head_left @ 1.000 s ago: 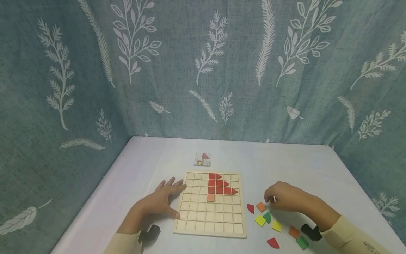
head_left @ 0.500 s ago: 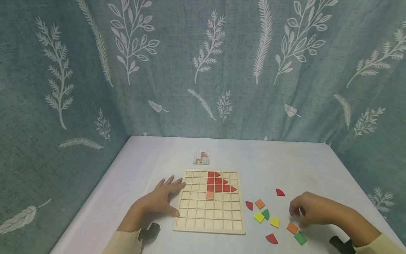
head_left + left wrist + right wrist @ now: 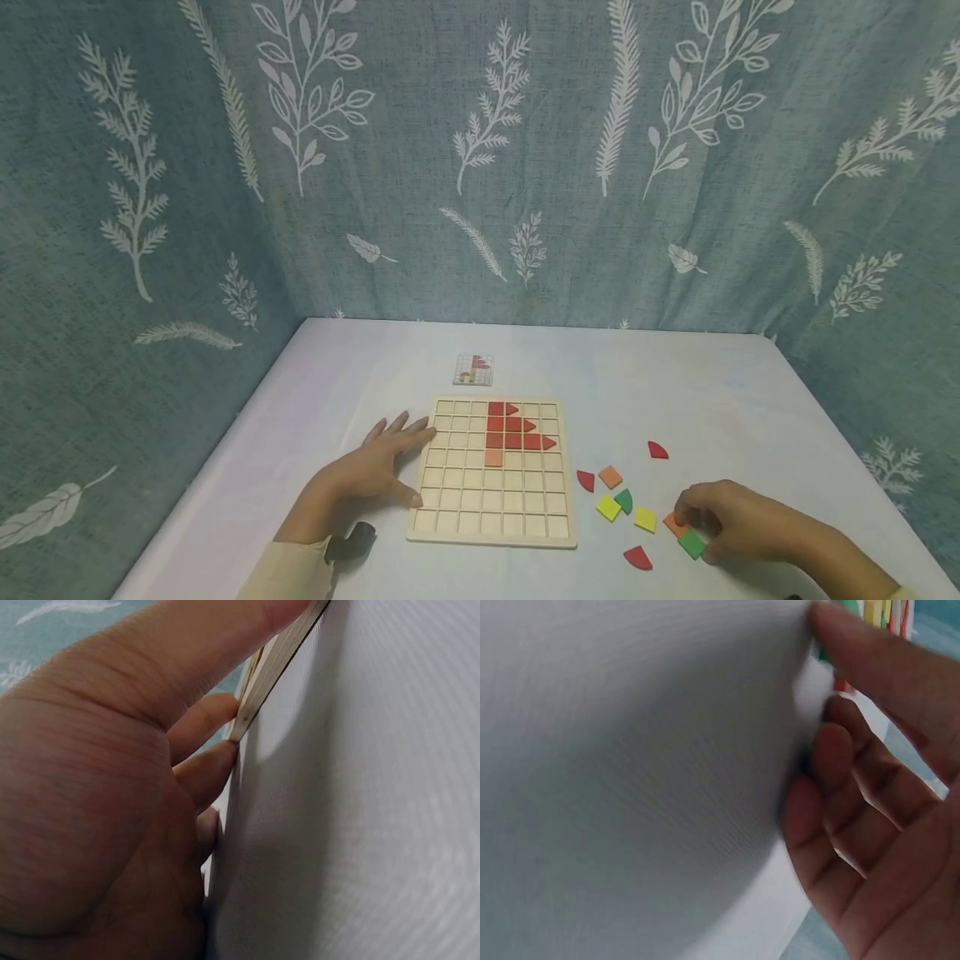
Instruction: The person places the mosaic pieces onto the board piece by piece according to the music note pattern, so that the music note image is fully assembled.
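Note:
On the white table lies a square wooden grid board [image 3: 491, 537] with red square and triangular tiles [image 3: 513, 441] and an orange tile [image 3: 493, 457] in its cells. My left hand [image 3: 367, 471] is spread along the board's left side, thumb and fingertips touching its edge [image 3: 281, 664]. To the right of the board, my right hand [image 3: 738, 518] is lowered over an orange square tile [image 3: 674, 523] and a green square tile [image 3: 692, 544]. Its bent fingers touch the orange one, and the thumb is at the green one. The fingertips partly hide the orange tile.
A small pattern card [image 3: 473, 370] lies behind the board. Between board and right hand are yellow squares [image 3: 608, 508], another orange square [image 3: 611, 477], a green quarter-round [image 3: 623, 500] and red quarter-rounds [image 3: 637, 557]. A leaf-patterned curtain [image 3: 420, 167] surrounds the table.
My right hand moved right and toward me, uncovering a red quarter-round, then came down at the orange and green squares, which shifted slightly left and away. The left hand stayed put.

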`<state>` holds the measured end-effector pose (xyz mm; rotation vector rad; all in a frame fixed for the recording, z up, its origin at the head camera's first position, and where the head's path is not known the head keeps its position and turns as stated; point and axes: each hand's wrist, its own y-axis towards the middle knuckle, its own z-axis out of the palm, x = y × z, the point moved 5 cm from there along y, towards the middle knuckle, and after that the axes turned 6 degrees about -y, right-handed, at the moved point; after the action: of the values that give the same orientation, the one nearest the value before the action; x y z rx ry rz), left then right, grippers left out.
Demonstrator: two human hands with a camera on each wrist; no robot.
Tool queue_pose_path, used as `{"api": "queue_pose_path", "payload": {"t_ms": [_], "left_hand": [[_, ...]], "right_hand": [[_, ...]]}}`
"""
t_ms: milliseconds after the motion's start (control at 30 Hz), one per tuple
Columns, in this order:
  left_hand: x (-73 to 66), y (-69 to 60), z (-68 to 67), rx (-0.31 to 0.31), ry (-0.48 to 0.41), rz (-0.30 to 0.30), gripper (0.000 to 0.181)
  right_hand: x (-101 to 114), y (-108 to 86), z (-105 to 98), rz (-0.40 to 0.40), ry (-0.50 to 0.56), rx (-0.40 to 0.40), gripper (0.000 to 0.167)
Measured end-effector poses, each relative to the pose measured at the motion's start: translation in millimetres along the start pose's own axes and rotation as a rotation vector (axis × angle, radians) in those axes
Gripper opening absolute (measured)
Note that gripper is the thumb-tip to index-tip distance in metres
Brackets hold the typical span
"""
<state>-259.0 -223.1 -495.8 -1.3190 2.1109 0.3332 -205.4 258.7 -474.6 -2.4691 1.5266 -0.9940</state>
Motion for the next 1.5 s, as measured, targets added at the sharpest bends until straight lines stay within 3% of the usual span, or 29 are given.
{"api": "queue_pose_path", "payload": {"t_ms": [133, 300, 567, 867, 1267, 1500], "left_hand": [[1.1, 0.1, -0.1, 0.006, 0.0, 0.003, 0.115], [1.7, 0.6, -0.1, -0.002, 0.007, 0.015, 0.115], [1.9, 0.9, 1.5, -0.002, 0.005, 0.003, 0.115], [0.6, 0.1, 1.7, -0.002, 0.007, 0.007, 0.115], [0.7, 2.0, 0.8, -0.01, 0.02, -0.021, 0.116], [-0.4, 1.8, 0.4, -0.013, 0.016, -0.021, 0.115]], "right_hand": [[3, 11.2, -2, 0.031, -0.019, -0.052, 0.03], [11, 24.1, -9, 0.041, -0.146, -0.128, 0.026], [20, 35.1, -16, -0.015, -0.292, -0.187, 0.026], [22, 41.4, -19, 0.056, -0.297, -0.213, 0.024], [31, 47.3, -23, 0.071, -0.292, -0.239, 0.023], [44, 54.0, -24, -0.052, -0.361, -0.289, 0.022]]}}
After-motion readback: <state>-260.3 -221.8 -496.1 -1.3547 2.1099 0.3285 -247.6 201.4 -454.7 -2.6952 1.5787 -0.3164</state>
